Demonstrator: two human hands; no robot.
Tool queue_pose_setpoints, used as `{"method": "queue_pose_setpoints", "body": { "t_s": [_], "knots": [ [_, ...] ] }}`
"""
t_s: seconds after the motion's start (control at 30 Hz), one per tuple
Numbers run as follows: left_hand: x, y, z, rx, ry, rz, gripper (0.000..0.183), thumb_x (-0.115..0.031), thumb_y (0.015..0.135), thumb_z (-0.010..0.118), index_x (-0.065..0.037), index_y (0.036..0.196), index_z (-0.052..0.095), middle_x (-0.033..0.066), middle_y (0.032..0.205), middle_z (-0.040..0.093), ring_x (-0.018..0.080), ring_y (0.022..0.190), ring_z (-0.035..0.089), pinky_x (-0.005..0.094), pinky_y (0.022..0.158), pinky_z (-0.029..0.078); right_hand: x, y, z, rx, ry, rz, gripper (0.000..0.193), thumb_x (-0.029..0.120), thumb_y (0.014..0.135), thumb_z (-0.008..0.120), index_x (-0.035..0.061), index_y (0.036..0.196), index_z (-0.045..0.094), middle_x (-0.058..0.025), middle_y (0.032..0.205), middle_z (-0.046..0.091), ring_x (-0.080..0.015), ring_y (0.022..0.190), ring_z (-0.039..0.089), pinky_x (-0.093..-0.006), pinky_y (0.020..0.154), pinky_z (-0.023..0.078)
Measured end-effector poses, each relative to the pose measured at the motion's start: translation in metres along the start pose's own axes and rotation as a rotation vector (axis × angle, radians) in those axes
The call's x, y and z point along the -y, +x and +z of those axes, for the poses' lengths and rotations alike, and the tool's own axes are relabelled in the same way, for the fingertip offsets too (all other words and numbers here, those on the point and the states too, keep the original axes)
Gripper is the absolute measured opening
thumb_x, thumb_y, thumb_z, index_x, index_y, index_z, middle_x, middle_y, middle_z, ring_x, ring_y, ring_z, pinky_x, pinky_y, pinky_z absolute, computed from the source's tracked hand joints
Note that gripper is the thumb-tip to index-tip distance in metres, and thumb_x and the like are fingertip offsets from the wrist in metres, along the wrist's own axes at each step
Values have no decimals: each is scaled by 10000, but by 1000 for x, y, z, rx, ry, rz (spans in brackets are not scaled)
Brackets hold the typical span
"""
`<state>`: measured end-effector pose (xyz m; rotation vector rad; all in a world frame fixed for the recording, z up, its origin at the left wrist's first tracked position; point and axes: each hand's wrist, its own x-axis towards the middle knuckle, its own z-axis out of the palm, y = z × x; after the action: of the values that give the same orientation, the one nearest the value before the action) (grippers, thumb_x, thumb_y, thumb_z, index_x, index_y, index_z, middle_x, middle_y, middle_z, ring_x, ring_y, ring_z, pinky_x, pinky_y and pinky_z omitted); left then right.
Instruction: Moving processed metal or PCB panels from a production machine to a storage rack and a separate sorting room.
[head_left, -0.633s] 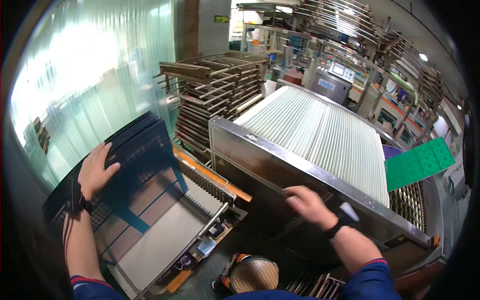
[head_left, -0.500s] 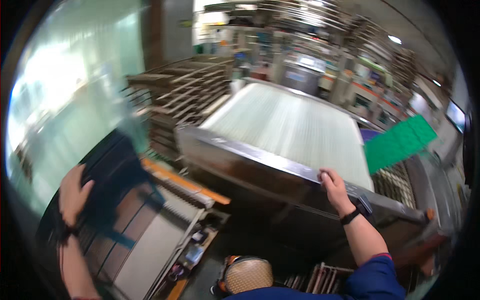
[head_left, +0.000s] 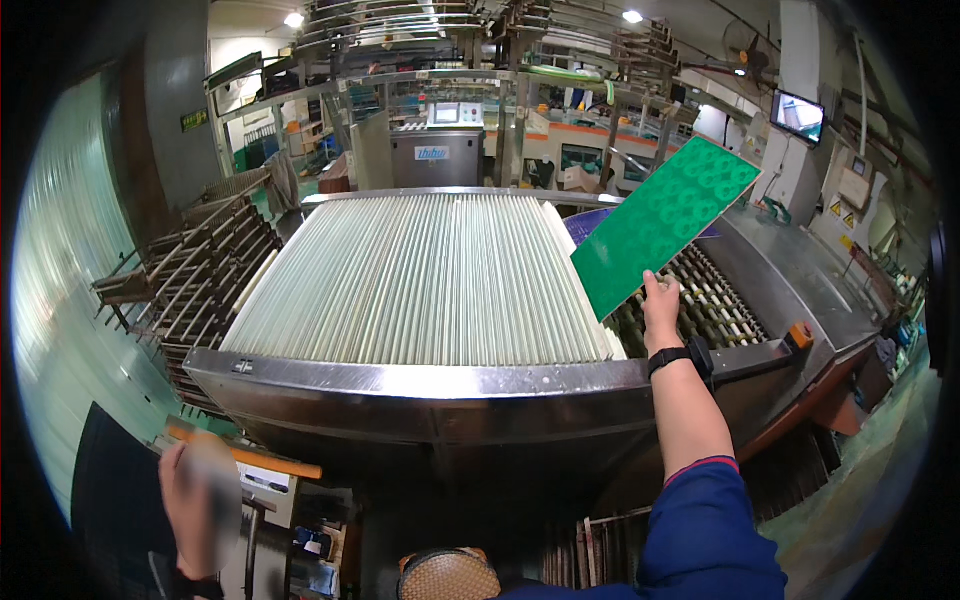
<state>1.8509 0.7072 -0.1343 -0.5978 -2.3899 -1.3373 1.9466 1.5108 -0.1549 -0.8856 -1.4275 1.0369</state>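
Note:
A flat green panel [head_left: 665,225] with rows of lighter ring shapes leans at a slant above the metal rollers [head_left: 720,290] on the right. My right hand [head_left: 660,312] has its fingers closed on the panel's lower edge. At the lower left, my left hand [head_left: 197,510] is smeared by motion, so its fingers cannot be read. It is beside a black upright sheet [head_left: 100,470], and I cannot tell whether they touch. Between my hands, tightly spaced white upright slats [head_left: 410,280] fill the steel-framed machine.
The machine's steel front rim [head_left: 420,382] runs across the middle. A rack of rods [head_left: 215,250] stands at left. Below are an orange-edged cart [head_left: 290,467] and a round stool [head_left: 450,578]. A control cabinet [head_left: 437,160] is behind the machine.
My view has swung right. My right hand has gone from above the steel rim to the green panel's edge and now grips it. My left hand is lower in view, beside the black sheet.

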Motion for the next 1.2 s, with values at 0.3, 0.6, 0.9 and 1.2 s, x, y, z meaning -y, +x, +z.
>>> {"method": "queue_pose_setpoints", "body": {
  "t_s": [0.3,0.6,0.9,1.2],
  "knots": [
    [-116,59,239,332,-275,-28,507,-149,932,631,-31,1401,477,103,1292,551,202,1187,536,348,1042,421,12,70,32,90,11,-151,294,208,989,609,-75,1005,688,-103,882,724,-249,752,669,-395,725,510],
    [-198,105,396,486,-1354,-450,669,-488,967,595,-66,1451,408,123,1336,554,263,1194,573,402,988,484,120,-27,71,695,917,111,235,144,991,627,-5,1171,655,-39,1075,687,-112,927,607,-310,829,514],
    [-175,117,413,183,-1394,-503,526,-328,1043,514,-42,1476,424,122,1470,520,321,1320,517,510,1120,404,21,71,147,1199,604,266,292,261,1024,517,12,1141,613,-116,911,702,-248,697,715,-332,597,588],
    [-145,112,426,39,-1272,-592,533,-321,1025,555,-25,1453,436,129,1433,544,322,1284,547,517,1086,442,-139,247,133,4,618,672,623,309,998,612,-4,1475,361,-179,1473,450,-336,1419,368,-499,1174,289]
  ]
}}
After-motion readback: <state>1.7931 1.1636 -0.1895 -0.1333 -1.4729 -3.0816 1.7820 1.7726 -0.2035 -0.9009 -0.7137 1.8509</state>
